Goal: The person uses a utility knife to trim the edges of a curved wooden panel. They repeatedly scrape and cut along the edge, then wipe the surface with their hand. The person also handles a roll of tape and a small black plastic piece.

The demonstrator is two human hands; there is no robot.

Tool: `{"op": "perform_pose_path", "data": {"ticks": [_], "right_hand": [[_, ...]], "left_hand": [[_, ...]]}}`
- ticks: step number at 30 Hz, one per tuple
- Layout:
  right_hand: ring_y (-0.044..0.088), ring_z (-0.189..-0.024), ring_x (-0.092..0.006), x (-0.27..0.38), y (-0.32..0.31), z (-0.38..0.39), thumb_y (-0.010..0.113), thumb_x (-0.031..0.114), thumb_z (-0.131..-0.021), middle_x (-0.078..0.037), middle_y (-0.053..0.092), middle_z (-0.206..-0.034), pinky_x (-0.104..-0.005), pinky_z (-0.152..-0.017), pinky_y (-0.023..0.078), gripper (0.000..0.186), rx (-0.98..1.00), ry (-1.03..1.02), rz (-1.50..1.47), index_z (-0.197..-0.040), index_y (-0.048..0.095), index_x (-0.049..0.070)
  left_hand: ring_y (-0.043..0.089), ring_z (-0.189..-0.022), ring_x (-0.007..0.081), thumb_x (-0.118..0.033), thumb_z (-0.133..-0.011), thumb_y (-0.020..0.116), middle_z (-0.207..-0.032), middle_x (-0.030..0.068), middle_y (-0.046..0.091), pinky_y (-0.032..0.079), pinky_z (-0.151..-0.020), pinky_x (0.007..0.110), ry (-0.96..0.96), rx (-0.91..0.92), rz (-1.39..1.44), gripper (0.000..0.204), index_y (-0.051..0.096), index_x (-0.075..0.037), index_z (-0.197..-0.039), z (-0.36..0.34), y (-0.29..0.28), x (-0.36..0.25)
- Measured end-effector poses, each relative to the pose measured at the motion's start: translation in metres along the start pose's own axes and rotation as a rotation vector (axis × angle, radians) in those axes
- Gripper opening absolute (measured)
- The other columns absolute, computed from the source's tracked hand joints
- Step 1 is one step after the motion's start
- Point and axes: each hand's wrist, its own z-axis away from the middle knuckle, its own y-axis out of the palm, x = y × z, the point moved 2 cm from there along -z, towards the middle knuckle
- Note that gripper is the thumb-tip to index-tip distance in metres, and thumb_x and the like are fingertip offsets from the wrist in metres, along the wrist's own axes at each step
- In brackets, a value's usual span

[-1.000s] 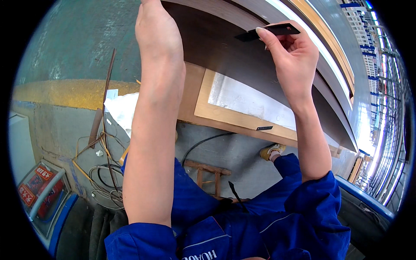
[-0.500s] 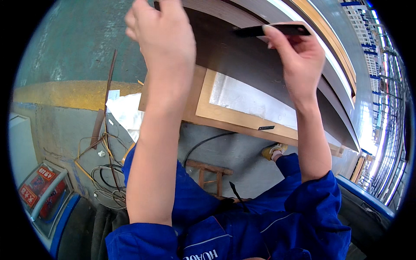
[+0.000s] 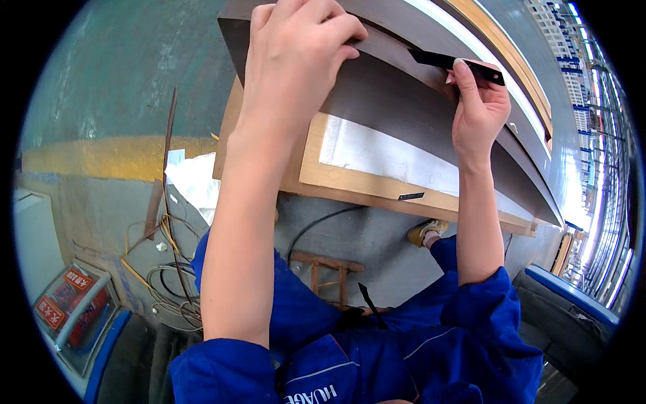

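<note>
In my right hand, thumb and fingers pinch a flat black blade with a slanted tip and a small hole at its other end. Its tip points left over the edge of a dark brown panel. Over the panel's left part is my left hand, fingers curled and thumb bent in near the index finger. Whatever these fingers hold, if anything, is hidden. A smaller black piece of similar shape lies on the pale wooden frame below the panel.
More long panels are stacked beyond. A small wooden stool stands between my legs. Tangled cables, a thin brown strip and white cloth lie on the floor to the left, near a clear-fronted box with red items.
My left hand has moved right and turned, its fingers curling at the panel. My right hand has lowered slightly, and the blade now tilts down to the right.
</note>
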Motion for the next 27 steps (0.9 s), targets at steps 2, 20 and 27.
{"op": "perform_pose_path", "data": {"ticks": [2,20,27], "right_hand": [[0.060,-0.076,-0.0077,0.000,0.001,0.000,0.072,0.008,-0.089,-0.004,0.068,-0.086,-0.0194,-0.070,0.049,0.011,-0.015,0.009,-0.006,-0.096,0.065,0.003],[0.060,-0.078,-0.0074,0.002,0.003,0.002,0.071,0.008,-0.090,-0.003,0.067,-0.087,-0.0195,-0.072,0.048,0.010,-0.018,0.019,-0.096,-0.097,0.065,0.003],[0.060,-0.077,-0.0071,0.001,0.003,0.003,0.071,0.008,-0.090,-0.003,0.067,-0.085,-0.0188,-0.071,0.047,0.010,-0.018,0.020,-0.096,-0.096,0.065,0.003]], "left_hand": [[0.058,-0.093,0.0174,-0.016,-0.075,0.077,-0.092,-0.0048,0.067,0.040,-0.087,0.033,0.016,0.020,0.009,0.015,0.072,-0.013,-0.089,-0.002,0.003,0.008],[0.057,-0.115,0.0221,-0.014,-0.071,0.076,-0.116,0.0054,0.067,0.026,-0.116,0.051,-0.024,0.343,0.012,0.047,0.067,-0.007,-0.117,-0.020,-0.029,0.034],[0.056,-0.117,0.0203,-0.015,-0.077,0.074,-0.117,0.0046,0.067,0.019,-0.118,0.053,-0.105,0.380,0.126,0.042,0.066,-0.007,-0.118,-0.030,-0.033,0.023]]}}
